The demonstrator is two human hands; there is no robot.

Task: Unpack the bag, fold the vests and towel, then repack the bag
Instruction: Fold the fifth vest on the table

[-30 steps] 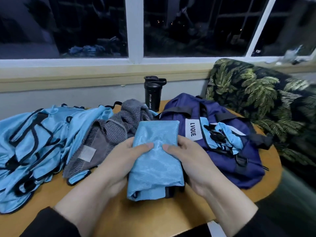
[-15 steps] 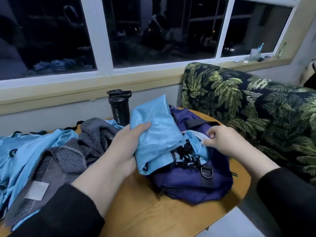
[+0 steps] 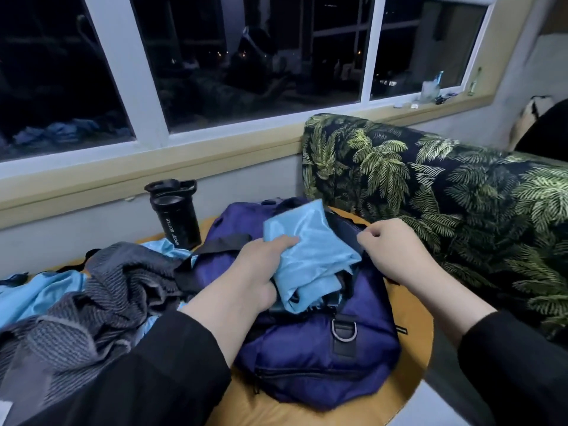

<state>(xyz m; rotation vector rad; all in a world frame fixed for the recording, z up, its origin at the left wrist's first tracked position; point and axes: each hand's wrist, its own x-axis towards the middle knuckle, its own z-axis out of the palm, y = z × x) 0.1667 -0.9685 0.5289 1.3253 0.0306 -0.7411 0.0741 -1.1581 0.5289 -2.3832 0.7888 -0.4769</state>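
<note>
Plainly, the black plastic shaker bottle (image 3: 176, 215) reads "SPORT BOTTLE"; the left hand (image 3: 261, 269) grasps a folded light-blue satin vest (image 3: 310, 253) over the purple nylon duffel bag (image 3: 322, 358), while the right hand (image 3: 390, 244) pinches the bag's opening edge.

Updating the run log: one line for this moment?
left hand: holds folded vest | right hand: pinches bag opening | towel: unfolded

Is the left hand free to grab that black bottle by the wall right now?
Probably not at once: the left hand is gripping the folded blue vest over the bag. The bottle stands unblocked just beyond, so it looks reachable once the vest is let go.
</note>
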